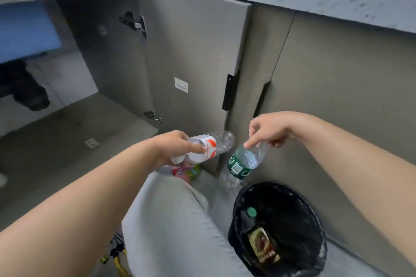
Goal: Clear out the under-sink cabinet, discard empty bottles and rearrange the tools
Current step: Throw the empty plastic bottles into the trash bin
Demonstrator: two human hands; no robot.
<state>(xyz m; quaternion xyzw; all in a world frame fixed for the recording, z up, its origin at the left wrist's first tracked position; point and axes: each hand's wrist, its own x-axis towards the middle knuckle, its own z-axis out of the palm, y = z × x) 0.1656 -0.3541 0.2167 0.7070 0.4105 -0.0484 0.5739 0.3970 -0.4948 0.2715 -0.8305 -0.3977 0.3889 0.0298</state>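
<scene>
- My right hand (270, 129) pinches the green-label bottle (242, 164) at its neck, and the body hangs toward 7 o'clock.
- The bin (292, 200) sits at 5 o'clock from that grip, with the bottle's base just off its 11 o'clock rim.
- My left hand (173, 146) grips the red-label bottle (211, 145), which lies toward 2 o'clock, farther from the bin. I'd judge the right one drops first.

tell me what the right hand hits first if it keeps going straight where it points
Likely the clear end of the red-labelled bottle in the left hand, just beyond the right hand and its green-labelled bottle. Depth is unclear; it might instead reach the open cabinet door.
</scene>
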